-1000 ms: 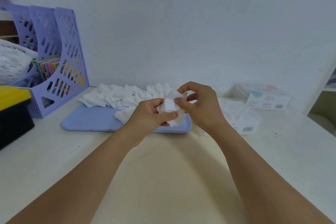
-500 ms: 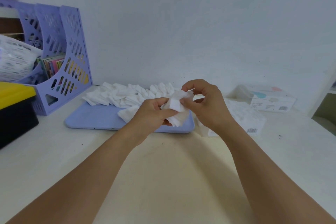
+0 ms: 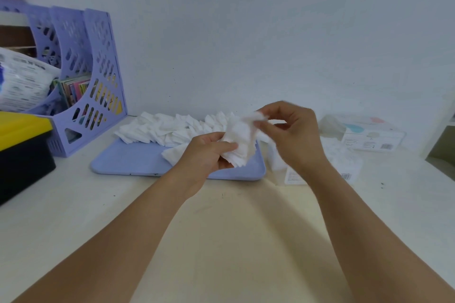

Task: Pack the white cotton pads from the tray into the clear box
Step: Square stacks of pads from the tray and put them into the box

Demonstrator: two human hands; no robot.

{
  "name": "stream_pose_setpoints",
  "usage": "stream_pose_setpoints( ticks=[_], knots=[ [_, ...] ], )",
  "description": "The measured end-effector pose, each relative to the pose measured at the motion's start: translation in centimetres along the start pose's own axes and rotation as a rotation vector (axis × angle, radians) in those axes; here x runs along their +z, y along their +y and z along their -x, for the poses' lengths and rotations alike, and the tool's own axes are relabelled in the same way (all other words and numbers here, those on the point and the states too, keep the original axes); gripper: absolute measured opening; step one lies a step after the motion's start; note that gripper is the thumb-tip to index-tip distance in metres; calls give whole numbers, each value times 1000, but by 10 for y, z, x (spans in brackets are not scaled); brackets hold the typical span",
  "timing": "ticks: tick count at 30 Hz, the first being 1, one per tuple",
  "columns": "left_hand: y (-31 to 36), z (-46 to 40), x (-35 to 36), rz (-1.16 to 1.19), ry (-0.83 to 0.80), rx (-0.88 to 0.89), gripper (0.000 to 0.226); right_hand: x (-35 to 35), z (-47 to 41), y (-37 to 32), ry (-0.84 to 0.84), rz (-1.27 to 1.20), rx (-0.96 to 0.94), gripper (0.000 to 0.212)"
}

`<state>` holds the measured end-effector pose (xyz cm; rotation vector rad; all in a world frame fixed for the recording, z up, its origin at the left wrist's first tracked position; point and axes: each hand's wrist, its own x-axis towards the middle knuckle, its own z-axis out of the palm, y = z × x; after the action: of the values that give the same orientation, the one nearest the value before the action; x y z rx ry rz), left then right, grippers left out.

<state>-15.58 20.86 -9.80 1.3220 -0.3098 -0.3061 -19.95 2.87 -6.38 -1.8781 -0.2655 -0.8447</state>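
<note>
The left hand (image 3: 209, 152) grips a stack of white square cotton pads (image 3: 240, 142), its long axis leaning up and to the right; the right hand (image 3: 293, 133) pinches the stack's top edge (image 3: 254, 117). Both are held above the right end of the flat lilac plastic tray (image 3: 138, 160), where more loose white pads (image 3: 170, 129) lie in a row along the far side. The clear plastic box (image 3: 344, 165) sits just right of the tray, partly hidden by the right wrist. The pale bench (image 3: 221, 241) lies bare nearer the person.
</note>
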Motion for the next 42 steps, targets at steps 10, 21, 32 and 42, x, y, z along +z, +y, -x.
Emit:
stream_pose_setpoints(
  ticks=[10,21,32,42],
  knots=[
    [-2,2,3,-185,40,58,26,-6,0,-11,-310,-35,132,19],
    [-1,7,5,-146,-76,47,26,-7,-1,3,-205,137,96,20],
    [0,6,7,-27,-82,-12,32,2,4,6,-188,180,43,30],
    [0,7,11,351,-79,-126,32,25,11,2,-78,69,111,41]
  ],
)
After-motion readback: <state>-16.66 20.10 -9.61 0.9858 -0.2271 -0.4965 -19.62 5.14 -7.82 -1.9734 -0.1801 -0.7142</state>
